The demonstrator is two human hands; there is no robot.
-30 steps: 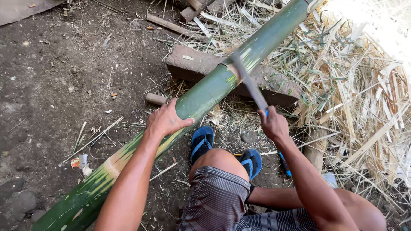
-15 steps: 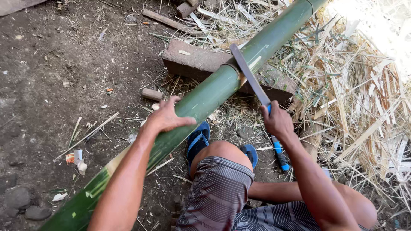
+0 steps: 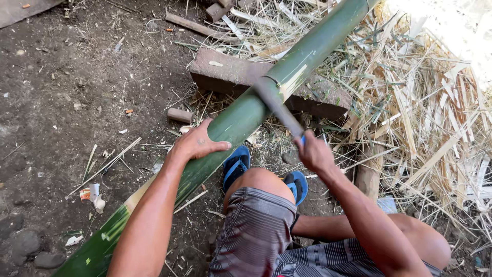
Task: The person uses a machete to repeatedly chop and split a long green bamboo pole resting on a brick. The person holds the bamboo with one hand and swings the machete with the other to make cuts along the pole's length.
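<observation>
A long green bamboo pole (image 3: pixel 241 115) runs diagonally from lower left to upper right, resting on a brown wooden block (image 3: pixel 225 74). My left hand (image 3: pixel 197 144) lies flat on the pole, fingers spread, pressing it down. My right hand (image 3: pixel 313 153) grips the blue handle of a long machete (image 3: pixel 279 105). Its blade, blurred by motion, meets the pole just above the block, where a pale shaved patch (image 3: pixel 293 79) shows.
Dry bamboo strips and shavings (image 3: pixel 425 118) pile up at right. My bent knee (image 3: pixel 256 184) and blue sandals (image 3: pixel 236 164) sit under the pole. A short wooden peg (image 3: pixel 179 115) and paper scraps (image 3: pixel 92 195) lie on the dirt at left.
The machete has swung down from a raised position and now strikes the pole. My left hand has stayed on the bamboo.
</observation>
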